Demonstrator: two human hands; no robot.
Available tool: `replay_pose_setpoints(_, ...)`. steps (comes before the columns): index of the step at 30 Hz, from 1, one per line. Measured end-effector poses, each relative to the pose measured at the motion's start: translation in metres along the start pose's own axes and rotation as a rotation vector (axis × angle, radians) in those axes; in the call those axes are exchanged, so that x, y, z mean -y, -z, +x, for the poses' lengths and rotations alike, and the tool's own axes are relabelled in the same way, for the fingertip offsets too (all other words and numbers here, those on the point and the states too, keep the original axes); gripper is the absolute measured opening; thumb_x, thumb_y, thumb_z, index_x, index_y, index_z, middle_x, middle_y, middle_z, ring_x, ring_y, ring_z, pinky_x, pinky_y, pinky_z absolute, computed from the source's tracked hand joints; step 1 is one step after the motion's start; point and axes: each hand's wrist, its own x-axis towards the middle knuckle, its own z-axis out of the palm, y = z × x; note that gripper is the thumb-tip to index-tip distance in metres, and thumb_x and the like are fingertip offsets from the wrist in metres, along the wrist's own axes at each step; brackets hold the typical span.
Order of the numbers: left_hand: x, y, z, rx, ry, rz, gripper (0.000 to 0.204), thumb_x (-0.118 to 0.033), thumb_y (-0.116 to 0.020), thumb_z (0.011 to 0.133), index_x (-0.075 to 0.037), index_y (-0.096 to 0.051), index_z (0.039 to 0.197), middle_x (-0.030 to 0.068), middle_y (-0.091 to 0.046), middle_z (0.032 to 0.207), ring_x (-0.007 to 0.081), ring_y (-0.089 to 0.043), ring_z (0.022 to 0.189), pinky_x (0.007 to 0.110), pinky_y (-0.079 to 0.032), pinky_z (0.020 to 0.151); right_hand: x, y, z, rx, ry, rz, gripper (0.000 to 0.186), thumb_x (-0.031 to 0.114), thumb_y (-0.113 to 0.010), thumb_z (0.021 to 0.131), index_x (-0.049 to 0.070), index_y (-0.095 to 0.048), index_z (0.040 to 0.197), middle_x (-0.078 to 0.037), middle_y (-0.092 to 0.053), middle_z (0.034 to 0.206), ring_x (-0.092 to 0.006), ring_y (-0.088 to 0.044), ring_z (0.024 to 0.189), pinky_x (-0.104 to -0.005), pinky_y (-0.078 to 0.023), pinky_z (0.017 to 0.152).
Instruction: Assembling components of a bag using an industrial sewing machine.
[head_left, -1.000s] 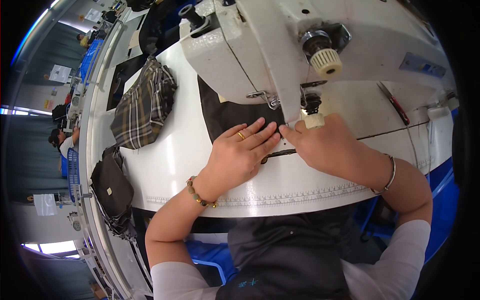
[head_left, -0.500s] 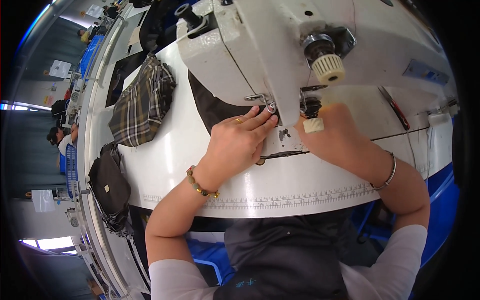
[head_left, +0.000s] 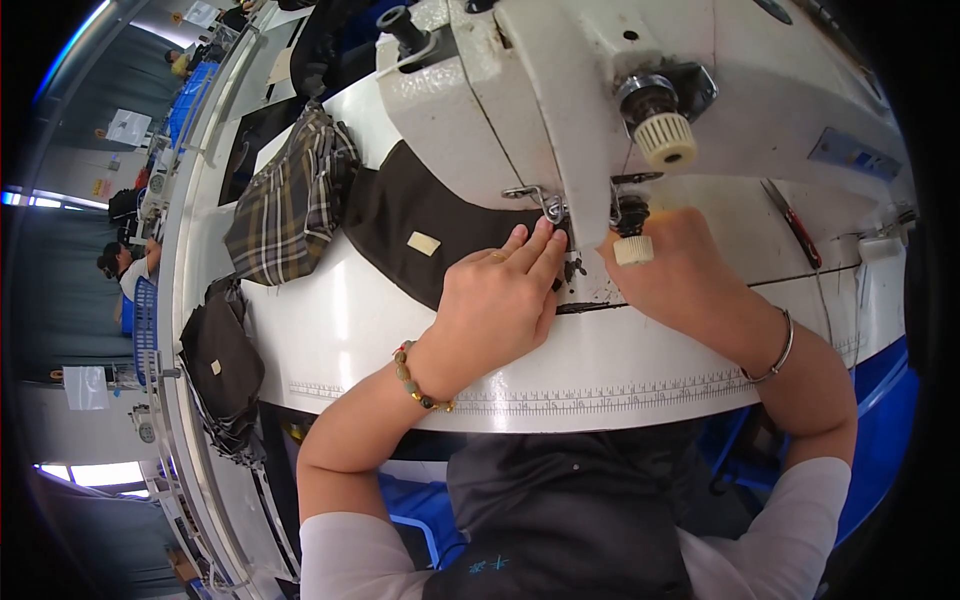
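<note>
Under the white sewing machine (head_left: 540,110) lies a dark brown curved fabric piece (head_left: 385,220) with a small cream label (head_left: 424,244) on it. My left hand (head_left: 500,295) rests on the fabric's right end, its fingers stretched out flat and pointing at the presser foot (head_left: 553,207). To the right of the needle area, my right hand (head_left: 670,265) reaches in beside the machine head. Its fingertips are hidden behind the head and the tension knob (head_left: 634,250), so I cannot see what they touch.
Plaid fabric pieces (head_left: 290,205) lie on the left of the white table (head_left: 330,340). A stack of dark fabric pieces (head_left: 222,360) hangs at its left edge. Red-handled thread snips (head_left: 800,235) lie at the right. Another person (head_left: 130,265) sits in the far left background.
The dark fabric has come out leftward from under the machine, showing its cream label. My left hand has shifted slightly right; my right hand stays nearly in place.
</note>
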Motion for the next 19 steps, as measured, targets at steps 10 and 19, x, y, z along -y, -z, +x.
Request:
replay_pose_setpoints(10,-0.020,0.004,-0.006,-0.005,-0.029,-0.041,0.040,-0.023,-0.072,0.083,0.003,-0.067,0.113,0.0224,-0.069,0.118,0.0312,-0.073,0.100,0.035,-0.058,0.077,-0.002,-0.002,0.000,0.032,0.039,-0.067,0.005,0.009,-0.069,0.066,0.005,-0.065,0.065,-0.007,-0.062,0.070,-0.0228,-0.066,0.060,-0.0353,-0.050,0.051)
replay_pose_setpoints(19,-0.013,-0.007,-0.001,-0.065,-0.061,-0.011,0.045,-0.028,-0.074,0.082,0.002,-0.067,0.115,0.0222,-0.069,0.119,0.0333,-0.072,0.103,0.035,-0.059,0.078,0.000,-0.001,-0.002,0.053,0.024,-0.094,0.005,0.010,-0.068,0.066,0.005,-0.066,0.066,-0.006,-0.062,0.070,-0.0224,-0.066,0.060,-0.0352,-0.049,0.050)
